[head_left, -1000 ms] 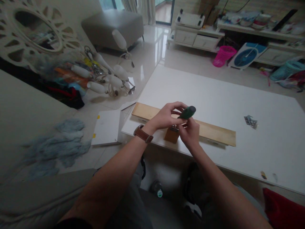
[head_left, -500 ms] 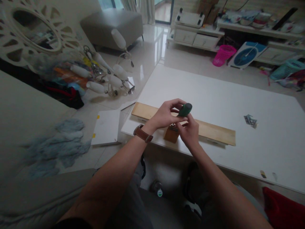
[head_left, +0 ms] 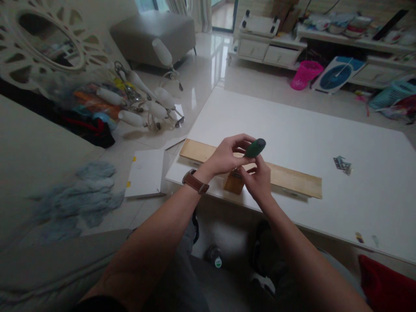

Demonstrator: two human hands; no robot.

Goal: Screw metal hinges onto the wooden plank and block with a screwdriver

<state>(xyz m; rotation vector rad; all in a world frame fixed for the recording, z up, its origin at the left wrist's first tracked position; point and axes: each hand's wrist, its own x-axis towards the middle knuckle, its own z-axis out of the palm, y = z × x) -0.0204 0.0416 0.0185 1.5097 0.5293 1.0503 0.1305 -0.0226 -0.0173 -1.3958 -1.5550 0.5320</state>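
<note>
The green-handled screwdriver [head_left: 255, 148] is above the middle of a long wooden board [head_left: 295, 179], its butt end leaning toward 2 o'clock and its shaft hidden by fingers. It should be light and rigid; the rounded handle looks smooth and might turn in a damp palm, so the thick middle seems the best place to take hold.

The left hand [head_left: 229, 156] is wrapped around the handle. The right hand [head_left: 260, 178], at the handle's 6 o'clock, has its thumb and fingers bent in close to the top of a brown wooden block [head_left: 233, 184]; whether it pinches anything cannot be told. A small shiny metal piece [head_left: 237, 172] shows there, probably hard and slick, better taken by its edges.

The block is at the board's near side, toward 6 o'clock, and looks solid; its sides would give a firm grip. The board looks stiff and fairly light, but long enough to tip, so steadying it near the middle makes sense.

All this is on the white desk [head_left: 292, 125]. Loose metal parts [head_left: 342, 165] lie at the block's 3 o'clock, small and easily scattered.
</note>
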